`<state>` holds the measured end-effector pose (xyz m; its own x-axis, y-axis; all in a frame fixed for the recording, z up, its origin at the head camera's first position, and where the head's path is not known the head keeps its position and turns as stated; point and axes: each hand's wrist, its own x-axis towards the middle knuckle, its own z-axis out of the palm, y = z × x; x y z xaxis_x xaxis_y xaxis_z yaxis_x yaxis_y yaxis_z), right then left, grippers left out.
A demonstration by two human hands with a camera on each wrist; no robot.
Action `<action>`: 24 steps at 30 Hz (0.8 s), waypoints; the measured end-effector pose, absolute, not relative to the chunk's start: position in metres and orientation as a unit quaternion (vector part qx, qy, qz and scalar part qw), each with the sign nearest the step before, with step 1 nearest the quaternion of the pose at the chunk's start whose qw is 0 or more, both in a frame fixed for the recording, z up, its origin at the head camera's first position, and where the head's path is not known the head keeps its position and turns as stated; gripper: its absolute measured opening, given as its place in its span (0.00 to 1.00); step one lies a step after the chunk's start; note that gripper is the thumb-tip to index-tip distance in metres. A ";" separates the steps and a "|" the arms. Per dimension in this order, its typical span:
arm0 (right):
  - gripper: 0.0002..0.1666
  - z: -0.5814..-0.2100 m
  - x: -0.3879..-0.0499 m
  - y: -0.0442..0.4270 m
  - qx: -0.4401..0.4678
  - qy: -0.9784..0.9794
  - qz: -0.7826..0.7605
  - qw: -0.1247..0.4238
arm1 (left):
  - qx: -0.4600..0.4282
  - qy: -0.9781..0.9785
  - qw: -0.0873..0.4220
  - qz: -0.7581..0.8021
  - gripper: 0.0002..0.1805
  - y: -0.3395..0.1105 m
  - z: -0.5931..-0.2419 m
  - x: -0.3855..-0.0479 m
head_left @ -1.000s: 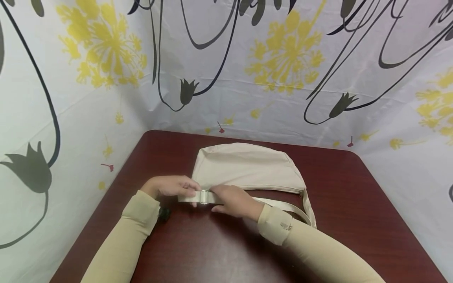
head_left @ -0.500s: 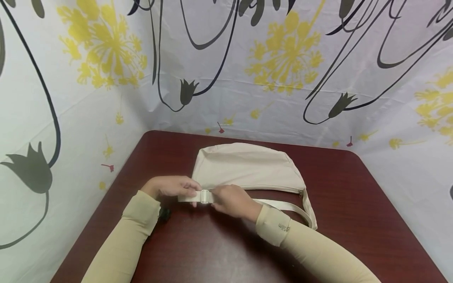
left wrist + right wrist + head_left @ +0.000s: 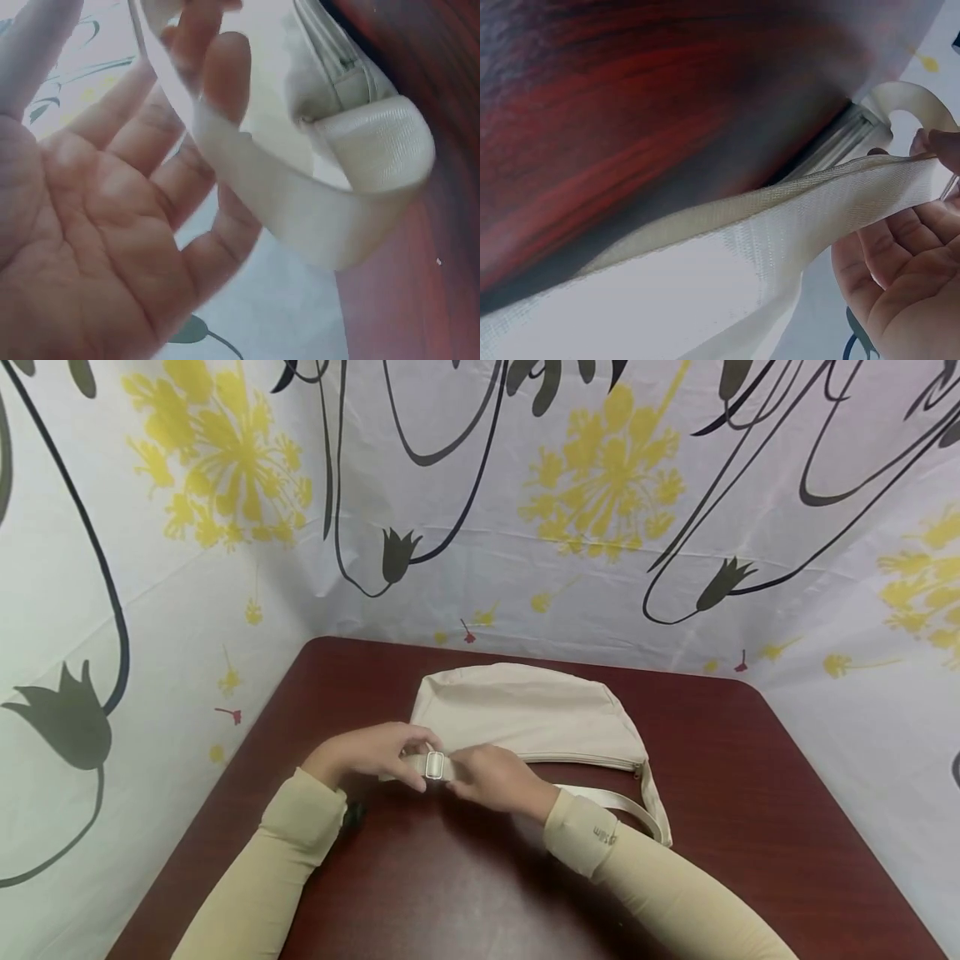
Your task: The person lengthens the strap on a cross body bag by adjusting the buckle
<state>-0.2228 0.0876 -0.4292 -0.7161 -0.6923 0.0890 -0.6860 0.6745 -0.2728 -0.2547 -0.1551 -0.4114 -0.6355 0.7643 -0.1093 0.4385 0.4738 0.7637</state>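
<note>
Raised slightly since earlier, left hand [image 3: 371, 750] spreads loosely at the strap [image 3: 300, 210]; right hand [image 3: 497, 778] pinches it beside the buckle [image 3: 434, 766], near the bag [image 3: 525, 718]. Slackened grip could let it twist.

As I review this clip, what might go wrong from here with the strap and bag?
The flat cream woven strap might slip, since the left hand looks loosely opened around it while the right hand pinches it. Its stacked layers could bunch at the shiny rectangular buckle. A hard pull might drag the cream fabric bag across the dark red table.
</note>
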 end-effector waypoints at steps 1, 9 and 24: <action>0.06 -0.429 -0.223 0.088 -0.375 0.915 -0.147 0.014 | 0.363 0.830 0.218 0.364 0.28 -0.153 -0.410 -0.254; 0.08 -0.420 -0.224 0.090 -0.354 0.917 -0.182 0.039 | 0.369 0.851 0.151 0.342 0.25 -0.145 -0.412 -0.254; 0.15 -0.417 -0.227 0.101 -0.342 0.914 -0.215 0.029 | 0.356 0.869 0.104 0.327 0.19 -0.143 -0.412 -0.256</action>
